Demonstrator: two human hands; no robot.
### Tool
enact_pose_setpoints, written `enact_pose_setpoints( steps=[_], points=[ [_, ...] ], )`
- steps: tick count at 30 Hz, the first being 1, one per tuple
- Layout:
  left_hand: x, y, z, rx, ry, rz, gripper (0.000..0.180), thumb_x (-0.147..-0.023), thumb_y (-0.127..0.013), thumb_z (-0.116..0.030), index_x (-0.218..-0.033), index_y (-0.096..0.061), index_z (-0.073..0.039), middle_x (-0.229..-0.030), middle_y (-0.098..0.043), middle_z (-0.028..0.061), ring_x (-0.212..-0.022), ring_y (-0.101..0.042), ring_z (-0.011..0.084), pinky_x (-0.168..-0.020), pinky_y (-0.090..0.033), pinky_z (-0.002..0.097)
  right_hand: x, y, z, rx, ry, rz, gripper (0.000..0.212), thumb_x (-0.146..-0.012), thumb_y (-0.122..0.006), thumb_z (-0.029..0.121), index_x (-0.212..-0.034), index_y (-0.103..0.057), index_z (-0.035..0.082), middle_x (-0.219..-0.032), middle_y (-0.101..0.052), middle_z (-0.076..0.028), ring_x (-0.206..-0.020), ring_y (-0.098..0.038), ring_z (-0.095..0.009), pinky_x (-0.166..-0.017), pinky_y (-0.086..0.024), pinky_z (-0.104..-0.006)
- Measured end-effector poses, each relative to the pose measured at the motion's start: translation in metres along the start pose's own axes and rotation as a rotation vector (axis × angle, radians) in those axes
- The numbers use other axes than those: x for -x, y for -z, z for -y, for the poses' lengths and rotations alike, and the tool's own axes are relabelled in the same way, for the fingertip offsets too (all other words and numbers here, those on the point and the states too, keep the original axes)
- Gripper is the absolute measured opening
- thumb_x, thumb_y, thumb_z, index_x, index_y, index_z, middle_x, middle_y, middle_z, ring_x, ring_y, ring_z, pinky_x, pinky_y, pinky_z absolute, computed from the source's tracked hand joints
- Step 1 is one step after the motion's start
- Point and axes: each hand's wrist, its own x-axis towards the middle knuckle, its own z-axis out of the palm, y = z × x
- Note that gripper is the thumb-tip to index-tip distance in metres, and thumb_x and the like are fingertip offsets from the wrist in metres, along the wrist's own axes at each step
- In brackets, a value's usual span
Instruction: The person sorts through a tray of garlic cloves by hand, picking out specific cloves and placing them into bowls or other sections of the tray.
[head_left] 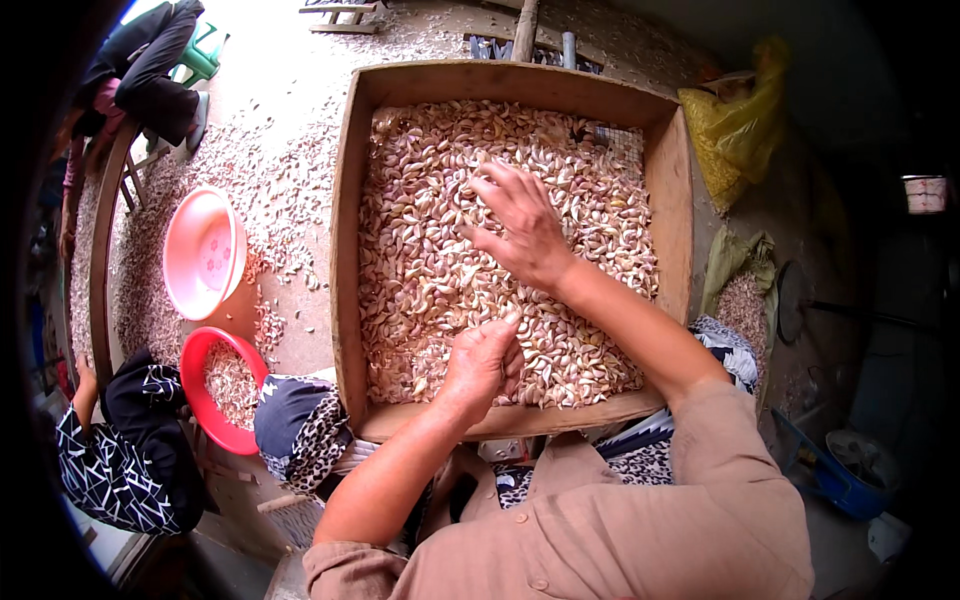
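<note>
A wide wooden-framed tray point(343, 250) with a mesh bottom stands before me, spread with a thick layer of garlic cloves point(420, 230), pale with purple tints. Over the middle of the cloves is my right hand point(525, 235), palm down, its fingers apart and the fingertips at the cloves. Closer to the tray's near side, my left hand point(480, 368) is closed, with the fingers curled under and the thumb on top. Whatever the left fingers hold, if anything, is hidden. Mesh shows through near the far right corner.
Left of the tray are a pink basin point(180, 250) and a red basin point(190, 375) with cloves inside. Loose cloves litter the floor. Other people sit at the left beside another wooden frame point(100, 240). A yellow sack point(735, 130) and an open greenish sack point(722, 262) stand right.
</note>
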Motion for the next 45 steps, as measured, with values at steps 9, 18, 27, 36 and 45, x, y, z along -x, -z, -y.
enact_pose_setpoints(
  steps=[9, 18, 27, 36, 45],
  points=[
    [-0.001, -0.008, -0.006, -0.047, 0.019, 0.012, 0.044, -0.107, -0.058, -0.036, -0.071, -0.044, -0.015, -0.057, -0.041, -0.0029, -0.047, -0.041, 0.0089, -0.039, -0.033, 0.0242, -0.103, -0.067, 0.046, -0.016, -0.142, 0.275, 0.074, -0.083, -0.07, 0.062, -0.142, -0.059, 0.019, -0.156, -0.04, -0.019, -0.148, -0.03, -0.039, -0.123, -0.02, -0.0597],
    [0.009, -0.01, -0.003, -0.162, 0.08, 0.094, 0.046, -0.107, -0.058, -0.033, -0.067, -0.044, -0.014, -0.057, -0.042, -0.0024, -0.047, -0.038, 0.0093, -0.042, -0.03, 0.0266, -0.045, -0.036, 0.071, 0.131, 0.251, 0.565, 0.028, -0.082, -0.074, 0.033, -0.104, -0.077, 0.016, -0.11, -0.061, -0.008, -0.11, -0.056, -0.024, -0.102, -0.045, -0.0472],
    [0.007, -0.006, -0.008, -0.175, 0.038, 0.144, 0.05, -0.107, -0.058, -0.033, -0.063, -0.041, -0.015, -0.057, -0.039, -0.0045, -0.048, -0.037, 0.0077, -0.041, -0.031, 0.0263, 0.058, 0.055, -0.023, 0.127, 0.006, 0.329, 0.033, -0.078, -0.072, 0.025, -0.11, -0.071, 0.016, -0.151, -0.049, -0.013, -0.148, -0.033, -0.04, -0.119, -0.026, -0.0662],
    [0.004, -0.007, 0.011, -0.215, 0.112, 0.128, 0.047, -0.107, -0.058, -0.034, -0.065, -0.052, -0.012, -0.058, -0.048, -0.0011, -0.046, -0.043, 0.0087, -0.041, -0.036, 0.0251, 0.112, 0.13, -0.017, -0.196, 0.039, 0.581, 0.017, -0.075, -0.082, 0.022, -0.088, -0.079, 0.012, -0.127, -0.069, -0.008, -0.136, -0.051, -0.036, -0.116, -0.036, -0.0539],
    [-0.004, 0.005, 0.015, -0.141, 0.224, 0.169, 0.042, -0.108, -0.053, -0.033, -0.08, -0.064, -0.004, -0.071, -0.064, 0.0077, -0.055, -0.06, 0.0161, -0.051, -0.047, 0.027, 0.093, 0.154, -0.073, -0.458, -0.407, 0.416, 0.016, -0.087, -0.069, 0.011, -0.096, -0.074, -0.002, -0.086, -0.071, -0.003, -0.082, -0.063, -0.01, -0.075, -0.051, -0.0281]
  ],
)
